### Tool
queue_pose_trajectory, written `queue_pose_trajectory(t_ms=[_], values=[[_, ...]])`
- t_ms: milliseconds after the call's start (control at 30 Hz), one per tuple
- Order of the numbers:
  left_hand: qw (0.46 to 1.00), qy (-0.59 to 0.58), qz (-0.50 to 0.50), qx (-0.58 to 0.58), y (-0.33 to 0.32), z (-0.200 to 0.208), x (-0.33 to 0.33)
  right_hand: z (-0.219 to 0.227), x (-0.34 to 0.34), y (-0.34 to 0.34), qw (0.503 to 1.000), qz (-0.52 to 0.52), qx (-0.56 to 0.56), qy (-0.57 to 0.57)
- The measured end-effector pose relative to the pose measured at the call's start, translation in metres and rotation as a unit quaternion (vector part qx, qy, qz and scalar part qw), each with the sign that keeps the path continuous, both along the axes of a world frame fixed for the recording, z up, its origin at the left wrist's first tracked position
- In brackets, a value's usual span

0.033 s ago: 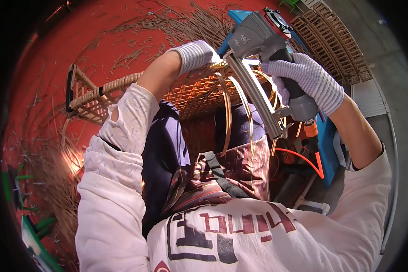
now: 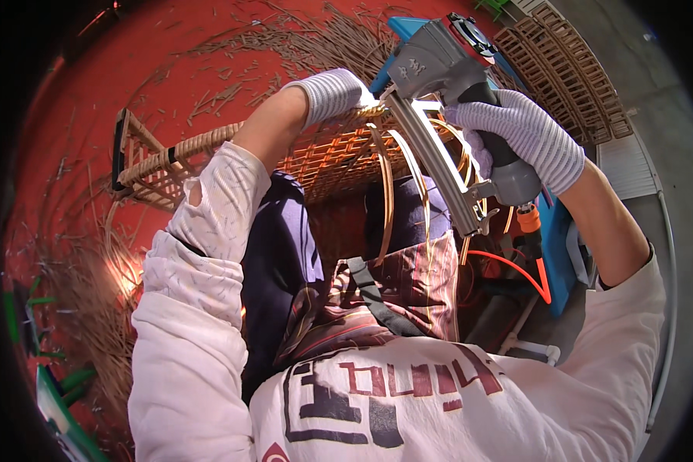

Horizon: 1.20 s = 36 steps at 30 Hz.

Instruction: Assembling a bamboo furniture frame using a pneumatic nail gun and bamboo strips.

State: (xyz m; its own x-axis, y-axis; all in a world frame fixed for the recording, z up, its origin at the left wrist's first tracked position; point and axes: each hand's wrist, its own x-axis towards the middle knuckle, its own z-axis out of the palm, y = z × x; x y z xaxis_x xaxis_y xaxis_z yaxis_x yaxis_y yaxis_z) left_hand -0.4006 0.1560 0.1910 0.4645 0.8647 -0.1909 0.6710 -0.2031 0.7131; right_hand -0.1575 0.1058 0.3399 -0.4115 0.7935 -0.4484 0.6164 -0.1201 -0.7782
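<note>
Your right hand [image 2: 527,142], gloved in white knit, was clenched around the black handle of a grey pneumatic stapler [image 2: 446,92], its nose pressed to the rim of a woven rattan piece [image 2: 339,158] resting across your lap. Your left hand [image 2: 331,92], also gloved, gripped that rim just beside the tool's nose, fingers closed on the wicker. That closeness looked like the main hazard: a staple driven slightly off line, or a slip of the nose on the rounded cane, could have caught the left fingers, and the thin glove would likely have offered little protection. Loose cane strands [image 2: 389,192] arched up below your right grip, crossing in front of the stapler's long magazine; they could have snagged it or sprung across the spot being fastened. An orange air hose [image 2: 535,269] trailed down from the handle's base, beneath your right grip, and a tug on it might have pulled the tool off its mark. Left of your left grip, the piece's wrapped frame end [image 2: 142,165] jutted out unsupported over the red floor [image 2: 131,69], which was littered with cane offcuts. Beyond your right grip lay stacked wicker panels [image 2: 570,69] and a blue object [image 2: 558,239] partly hidden behind your arm.
</note>
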Motion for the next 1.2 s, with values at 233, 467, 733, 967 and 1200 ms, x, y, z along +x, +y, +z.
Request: queue_pose_trajectory(t_ms=[233, 467, 733, 967, 1200], values=[[0.994, 0.069, 0.068, -0.058, -0.009, 0.020, 0.015, 0.003, 0.002, 0.002, 1.000, -0.007, -0.007, -0.003], [0.999, 0.022, 0.014, 0.041, -0.002, 0.005, 0.007, 0.002, 0.005, 0.003, 1.000, -0.008, -0.012, -0.010], [0.991, 0.121, 0.022, -0.043, 0.013, -0.003, 0.014, -0.004, 0.012, 0.004, 1.000, -0.001, 0.005, -0.002], [0.991, 0.107, 0.000, 0.077, 0.009, 0.002, 0.016, -0.021, 0.061, 0.004, 0.952, 0.075, -0.070, 0.287], [0.983, 0.183, -0.029, 0.001, -0.003, 0.027, 0.022, -0.034, 0.079, -0.022, 0.906, 0.024, -0.091, 0.412]])
